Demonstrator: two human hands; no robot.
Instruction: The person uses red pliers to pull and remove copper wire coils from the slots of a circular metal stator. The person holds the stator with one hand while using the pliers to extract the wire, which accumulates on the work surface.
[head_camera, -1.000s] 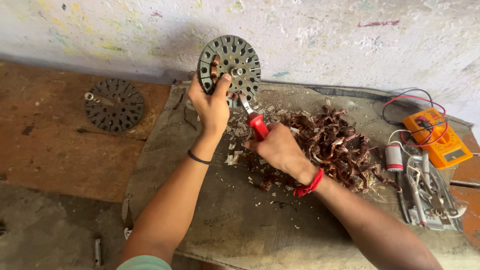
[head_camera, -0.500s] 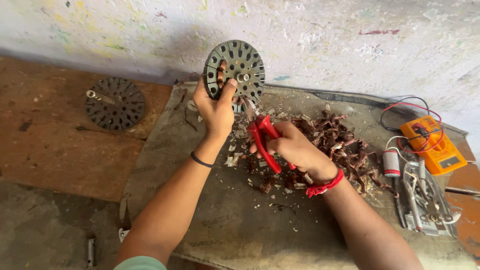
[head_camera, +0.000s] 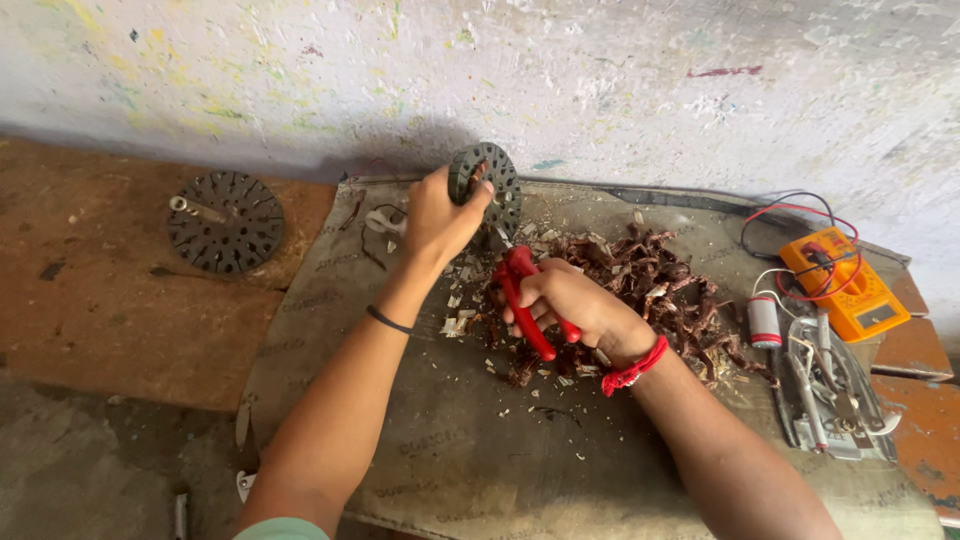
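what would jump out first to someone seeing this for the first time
Mid-frame, the left hand holds a round slotted metal core on edge while the right hand grips red-handled pliers just below it. Behind them a heap of brown wire scraps covers the sacking mat. At far right lies an orange multimeter, and at left a second slotted disc lies flat on the brown surface.

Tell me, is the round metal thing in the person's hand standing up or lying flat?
Standing up. The left hand holds the round slotted metal disc on its edge above the sackcloth.
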